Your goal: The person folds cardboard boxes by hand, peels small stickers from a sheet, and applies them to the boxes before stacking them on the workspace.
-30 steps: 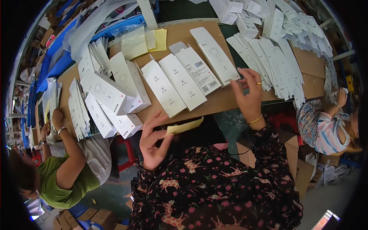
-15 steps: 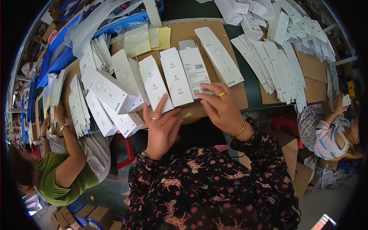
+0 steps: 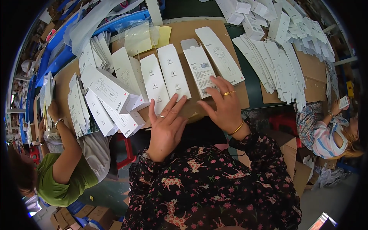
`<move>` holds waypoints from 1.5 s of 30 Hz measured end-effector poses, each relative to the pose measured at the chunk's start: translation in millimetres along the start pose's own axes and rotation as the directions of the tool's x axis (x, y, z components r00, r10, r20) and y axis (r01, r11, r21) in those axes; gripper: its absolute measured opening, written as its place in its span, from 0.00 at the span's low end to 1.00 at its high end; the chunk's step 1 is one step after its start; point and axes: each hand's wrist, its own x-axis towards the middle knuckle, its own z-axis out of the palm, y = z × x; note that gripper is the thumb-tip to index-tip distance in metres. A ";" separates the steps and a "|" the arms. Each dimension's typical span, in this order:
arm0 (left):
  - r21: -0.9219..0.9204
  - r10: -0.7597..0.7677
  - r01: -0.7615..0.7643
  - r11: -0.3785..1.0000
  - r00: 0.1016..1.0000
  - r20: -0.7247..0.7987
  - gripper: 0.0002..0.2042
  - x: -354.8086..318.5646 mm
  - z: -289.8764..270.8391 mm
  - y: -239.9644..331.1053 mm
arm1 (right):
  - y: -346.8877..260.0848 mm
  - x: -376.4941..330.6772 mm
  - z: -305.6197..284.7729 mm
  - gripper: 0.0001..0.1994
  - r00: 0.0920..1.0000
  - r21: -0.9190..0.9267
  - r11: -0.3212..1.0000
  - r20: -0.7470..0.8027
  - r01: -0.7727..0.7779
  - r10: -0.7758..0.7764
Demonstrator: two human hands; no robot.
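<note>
Two slim white boxes, the left one [image 3: 153, 78] and the right one [image 3: 174, 71], lie side by side on a cardboard sheet. My left hand [image 3: 167, 128] rests open, its fingertips at their near ends. To their right, across a gap, sits a white box with a printed label [image 3: 201, 69], its far flap standing open. My right hand [image 3: 226, 109] lies open with fingertips on this box's near end and the thumb apart, gripping nothing. Against its right side leans a longer white box with a line drawing [image 3: 221, 57].
Several closed white boxes [image 3: 109, 92] are piled at left beside stacks of flat cartons [image 3: 78, 105]. More flat cartons [image 3: 268, 65] fan out at right. Yellow paper [image 3: 164, 36] and a blue bin [image 3: 126, 19] are behind. One co-worker [image 3: 63, 172] sits left, another [image 3: 329, 134] right.
The labelled box has shifted right, away from the two slim boxes, with my right hand on it. My left hand has moved slightly right, onto the ends of those two boxes.
</note>
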 end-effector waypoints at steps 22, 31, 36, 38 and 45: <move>-0.026 -0.026 0.026 0.999 1.000 0.015 0.03 -5.8 -0.5 2.6 | -5.9 -19.2 -17.0 0.16 0.890 0.407 0.806 0.038 -0.429 0.454; -0.007 -0.030 0.030 1.000 0.999 -0.010 0.04 -4.6 -0.3 3.0 | 3.7 4.0 -11.0 0.19 0.990 0.098 0.990 -0.093 -0.099 0.108; -0.051 -0.045 0.042 0.998 0.997 -0.057 0.04 -5.1 -2.0 2.0 | 4.3 -1.0 -11.1 0.20 0.993 -0.087 0.996 -0.111 -0.038 0.029; -0.076 -0.052 0.045 0.996 0.995 -0.085 0.05 -7.7 -3.3 2.1 | -7.5 -0.2 -2.8 0.20 0.997 0.188 0.981 -0.051 -0.053 0.063; 0.058 -0.056 0.059 0.997 0.997 -0.062 0.05 -21.1 -12.2 7.0 | -33.5 38.2 14.8 0.21 0.990 0.035 0.989 -0.029 0.141 -0.140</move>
